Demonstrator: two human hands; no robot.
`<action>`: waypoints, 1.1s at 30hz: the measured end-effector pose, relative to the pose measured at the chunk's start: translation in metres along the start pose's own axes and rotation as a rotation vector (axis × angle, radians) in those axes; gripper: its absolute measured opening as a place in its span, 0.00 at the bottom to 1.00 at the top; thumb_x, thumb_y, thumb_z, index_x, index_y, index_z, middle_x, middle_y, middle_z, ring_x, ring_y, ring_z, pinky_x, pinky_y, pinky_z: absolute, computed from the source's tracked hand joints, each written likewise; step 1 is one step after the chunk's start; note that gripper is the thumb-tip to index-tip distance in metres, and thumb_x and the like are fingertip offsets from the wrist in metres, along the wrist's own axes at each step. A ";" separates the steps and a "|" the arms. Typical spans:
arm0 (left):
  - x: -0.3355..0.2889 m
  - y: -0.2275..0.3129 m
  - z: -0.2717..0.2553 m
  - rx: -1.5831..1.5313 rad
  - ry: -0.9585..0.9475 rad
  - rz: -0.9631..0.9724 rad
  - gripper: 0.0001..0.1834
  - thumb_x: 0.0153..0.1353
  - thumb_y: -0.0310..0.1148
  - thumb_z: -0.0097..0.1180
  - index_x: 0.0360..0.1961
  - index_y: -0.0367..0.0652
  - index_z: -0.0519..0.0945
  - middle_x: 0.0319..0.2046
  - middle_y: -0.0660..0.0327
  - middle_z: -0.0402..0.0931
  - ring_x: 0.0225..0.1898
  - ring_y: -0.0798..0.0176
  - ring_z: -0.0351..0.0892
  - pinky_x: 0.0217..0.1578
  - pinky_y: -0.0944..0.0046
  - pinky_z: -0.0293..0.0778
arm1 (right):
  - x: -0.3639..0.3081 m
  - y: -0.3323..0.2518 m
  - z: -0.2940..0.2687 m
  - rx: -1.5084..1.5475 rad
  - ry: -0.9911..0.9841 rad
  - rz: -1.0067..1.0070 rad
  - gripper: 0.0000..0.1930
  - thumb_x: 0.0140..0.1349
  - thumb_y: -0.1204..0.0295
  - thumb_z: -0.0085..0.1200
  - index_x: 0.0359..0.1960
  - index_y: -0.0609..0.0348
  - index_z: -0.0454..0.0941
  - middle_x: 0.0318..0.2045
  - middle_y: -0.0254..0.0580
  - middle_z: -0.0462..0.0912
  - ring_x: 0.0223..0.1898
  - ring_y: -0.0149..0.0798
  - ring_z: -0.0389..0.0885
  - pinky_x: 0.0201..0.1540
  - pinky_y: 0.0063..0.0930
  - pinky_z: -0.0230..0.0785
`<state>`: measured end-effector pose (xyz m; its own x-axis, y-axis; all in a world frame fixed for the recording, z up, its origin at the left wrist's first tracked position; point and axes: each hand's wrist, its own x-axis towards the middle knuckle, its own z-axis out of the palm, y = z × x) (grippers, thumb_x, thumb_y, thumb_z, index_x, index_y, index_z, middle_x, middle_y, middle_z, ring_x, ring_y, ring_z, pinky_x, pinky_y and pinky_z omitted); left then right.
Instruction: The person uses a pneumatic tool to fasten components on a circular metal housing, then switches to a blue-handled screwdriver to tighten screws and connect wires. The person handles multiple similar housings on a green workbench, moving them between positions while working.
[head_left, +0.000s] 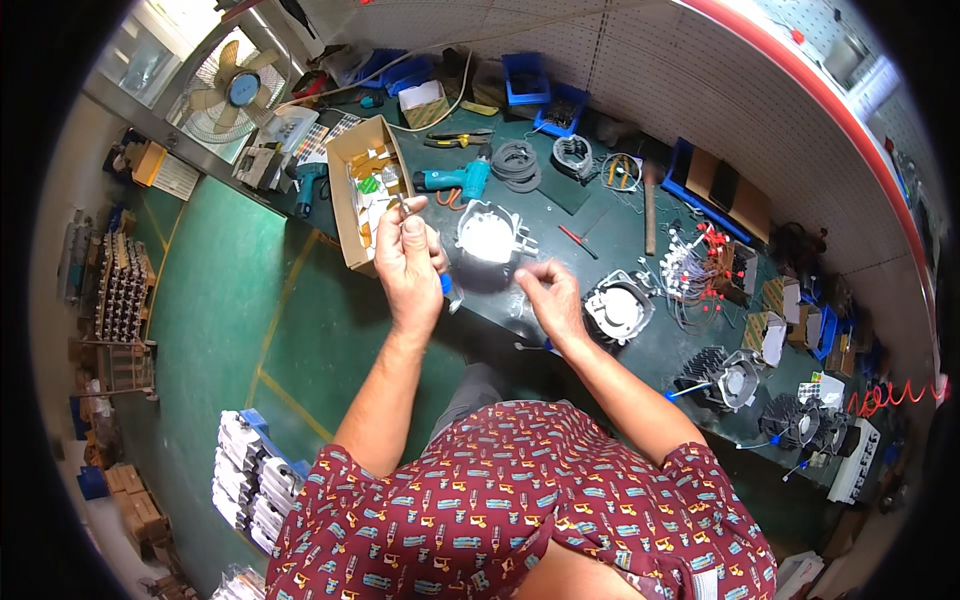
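Observation:
My left hand (409,275) is raised beside the open cardboard box, its fingers closed with a small metallic piece (404,206) at the fingertips, too small to name. My right hand (553,300) is over the bench's front edge, thumb and forefinger together; whatever they pinch, if anything, is hidden. Between the hands stands a round metal housing (487,236) with a bright white face. A second similar housing (617,308) sits just right of my right hand. The cardboard box (349,214) holds small packets and yellowish parts.
Behind the housings lie a teal power drill (459,180), coiled grey cable (516,166), a red-handled tool (577,241) and a hammer (650,210). Wires with red connectors (700,265) heap at right, near finned black housings (735,383). Blue bins (525,78) line the back; a fan (240,90) stands far left.

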<state>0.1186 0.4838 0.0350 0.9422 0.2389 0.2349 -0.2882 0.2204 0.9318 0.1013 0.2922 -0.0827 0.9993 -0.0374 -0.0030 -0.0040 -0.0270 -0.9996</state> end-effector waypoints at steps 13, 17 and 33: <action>0.053 -0.145 -0.154 0.474 -0.363 -0.687 0.09 0.71 0.33 0.59 0.38 0.37 0.80 0.24 0.67 0.79 0.23 0.76 0.74 0.25 0.71 0.72 | 0.108 0.073 0.025 -0.495 0.041 -0.231 0.34 0.58 0.74 0.54 0.69 0.67 0.64 0.63 0.62 0.73 0.66 0.60 0.70 0.71 0.45 0.62; 0.052 -0.174 -0.171 0.547 -0.474 -0.620 0.11 0.71 0.36 0.61 0.35 0.40 0.79 0.23 0.68 0.77 0.22 0.76 0.72 0.23 0.71 0.68 | 0.135 0.067 0.018 -0.627 0.083 -0.170 0.33 0.58 0.71 0.59 0.67 0.66 0.67 0.67 0.63 0.71 0.67 0.59 0.71 0.71 0.44 0.63; 0.039 -0.187 -0.144 0.486 -0.464 -0.609 0.08 0.72 0.31 0.59 0.39 0.36 0.82 0.26 0.70 0.76 0.28 0.77 0.72 0.30 0.72 0.68 | 0.151 0.069 0.018 -0.463 -0.168 -0.105 0.25 0.65 0.69 0.62 0.63 0.57 0.76 0.60 0.55 0.77 0.64 0.55 0.73 0.65 0.43 0.69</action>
<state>0.1849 0.5884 -0.1698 0.9123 -0.2169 -0.3475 0.2875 -0.2652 0.9203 0.2529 0.3024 -0.1529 0.9872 0.1499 0.0543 0.1187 -0.4635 -0.8781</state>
